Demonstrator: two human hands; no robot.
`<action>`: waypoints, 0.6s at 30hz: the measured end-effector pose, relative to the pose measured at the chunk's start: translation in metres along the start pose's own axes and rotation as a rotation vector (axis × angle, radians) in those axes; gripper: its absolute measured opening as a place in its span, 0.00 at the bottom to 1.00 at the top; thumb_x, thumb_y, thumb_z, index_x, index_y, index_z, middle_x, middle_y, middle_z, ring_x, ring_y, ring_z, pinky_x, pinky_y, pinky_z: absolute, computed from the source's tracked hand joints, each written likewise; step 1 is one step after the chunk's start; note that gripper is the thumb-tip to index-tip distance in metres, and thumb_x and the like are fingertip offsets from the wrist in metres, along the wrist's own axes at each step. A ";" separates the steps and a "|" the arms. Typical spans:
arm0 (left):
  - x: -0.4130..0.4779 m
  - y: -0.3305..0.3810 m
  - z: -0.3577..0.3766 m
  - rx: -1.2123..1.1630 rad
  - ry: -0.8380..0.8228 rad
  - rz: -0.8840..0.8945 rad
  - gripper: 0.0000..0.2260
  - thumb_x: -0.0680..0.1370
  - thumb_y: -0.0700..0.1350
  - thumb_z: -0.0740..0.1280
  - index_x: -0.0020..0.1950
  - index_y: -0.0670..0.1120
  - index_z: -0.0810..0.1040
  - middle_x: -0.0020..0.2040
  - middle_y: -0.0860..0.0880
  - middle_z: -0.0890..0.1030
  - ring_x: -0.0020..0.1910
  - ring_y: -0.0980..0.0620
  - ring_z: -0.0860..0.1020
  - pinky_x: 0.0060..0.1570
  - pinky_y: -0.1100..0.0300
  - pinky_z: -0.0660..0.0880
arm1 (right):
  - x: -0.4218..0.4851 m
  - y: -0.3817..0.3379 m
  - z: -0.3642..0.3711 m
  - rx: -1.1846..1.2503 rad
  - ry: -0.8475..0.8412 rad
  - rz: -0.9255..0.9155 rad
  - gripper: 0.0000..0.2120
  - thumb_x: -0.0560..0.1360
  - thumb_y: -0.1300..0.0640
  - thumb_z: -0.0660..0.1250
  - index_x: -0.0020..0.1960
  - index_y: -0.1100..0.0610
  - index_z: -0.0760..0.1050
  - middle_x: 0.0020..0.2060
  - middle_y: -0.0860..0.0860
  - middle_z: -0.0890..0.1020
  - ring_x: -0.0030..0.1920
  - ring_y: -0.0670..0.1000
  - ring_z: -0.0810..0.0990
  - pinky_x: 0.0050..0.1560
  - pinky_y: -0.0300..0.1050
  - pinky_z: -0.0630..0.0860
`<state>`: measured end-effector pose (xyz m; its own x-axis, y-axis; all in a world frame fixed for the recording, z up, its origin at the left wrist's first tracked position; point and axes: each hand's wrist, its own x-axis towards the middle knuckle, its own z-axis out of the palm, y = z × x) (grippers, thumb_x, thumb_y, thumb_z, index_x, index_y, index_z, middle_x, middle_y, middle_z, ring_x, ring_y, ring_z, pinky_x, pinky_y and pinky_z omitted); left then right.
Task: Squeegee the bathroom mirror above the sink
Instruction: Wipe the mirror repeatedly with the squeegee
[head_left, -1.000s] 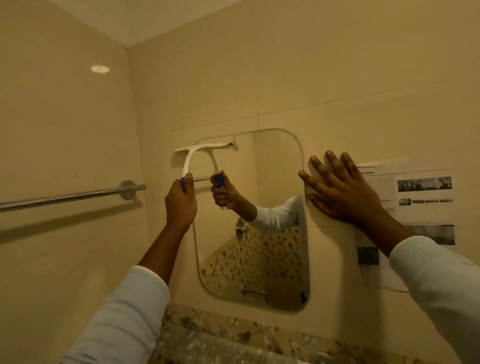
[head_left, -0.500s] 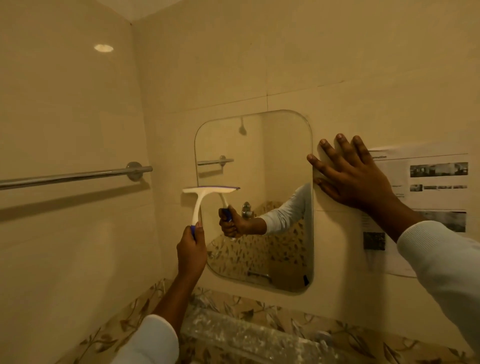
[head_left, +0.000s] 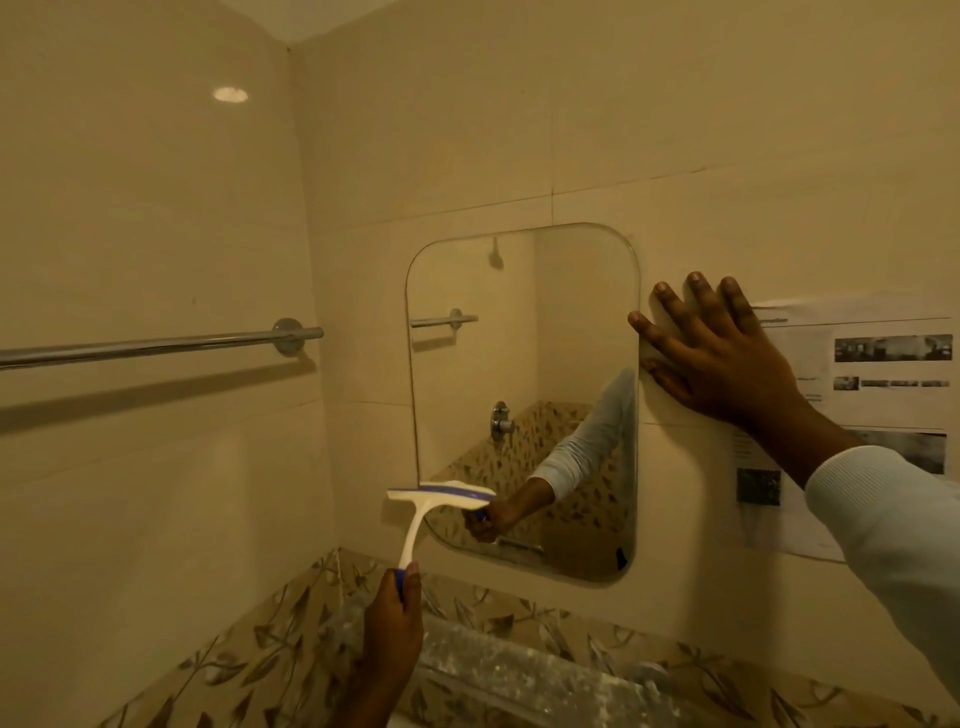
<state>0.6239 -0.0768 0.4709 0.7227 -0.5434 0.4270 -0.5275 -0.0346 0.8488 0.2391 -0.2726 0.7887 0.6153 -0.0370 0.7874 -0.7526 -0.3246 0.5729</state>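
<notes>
The squeegee's (head_left: 441, 499) blue handle end is mostly hidden inside the left hand (head_left: 393, 610), whose fingers curl round it. The blade lies at 1 o'clock from that fist, over the mirror's (head_left: 519, 364) 7 o'clock corner. Whether it touches the glass is unclear. The right hand (head_left: 722, 358), fingers spread, presses flat on the wall (head_left: 675, 156) at the mirror's 3 o'clock, covering part of a printed sheet (head_left: 883, 395).

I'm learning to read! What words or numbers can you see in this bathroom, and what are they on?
On the paper sheet on the wall: a bold heading and lines of small print, all too blurred to read.
On the squeegee and the mirror: no words or numbers show.
</notes>
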 end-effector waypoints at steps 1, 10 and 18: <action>-0.003 -0.006 0.001 0.007 -0.019 -0.026 0.15 0.84 0.55 0.60 0.45 0.47 0.77 0.33 0.45 0.79 0.31 0.47 0.78 0.30 0.53 0.72 | 0.000 0.000 0.000 0.002 0.000 -0.002 0.33 0.85 0.36 0.49 0.86 0.48 0.50 0.84 0.62 0.58 0.83 0.70 0.52 0.81 0.71 0.50; -0.022 -0.038 0.000 0.078 -0.092 -0.182 0.09 0.85 0.50 0.63 0.47 0.48 0.77 0.37 0.45 0.80 0.37 0.48 0.78 0.42 0.51 0.74 | 0.000 0.000 -0.003 0.005 -0.012 0.000 0.34 0.85 0.36 0.49 0.86 0.49 0.52 0.83 0.63 0.58 0.83 0.70 0.52 0.81 0.71 0.49; -0.056 -0.016 -0.012 -0.046 0.007 -0.207 0.10 0.84 0.50 0.65 0.43 0.50 0.76 0.35 0.46 0.79 0.35 0.48 0.78 0.44 0.48 0.77 | 0.000 0.000 -0.001 0.024 -0.003 0.004 0.34 0.85 0.36 0.49 0.86 0.49 0.51 0.84 0.62 0.58 0.83 0.70 0.52 0.81 0.71 0.49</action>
<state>0.5973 -0.0354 0.4374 0.8167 -0.5227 0.2445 -0.3469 -0.1060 0.9319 0.2388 -0.2711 0.7885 0.6134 -0.0414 0.7887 -0.7490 -0.3472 0.5643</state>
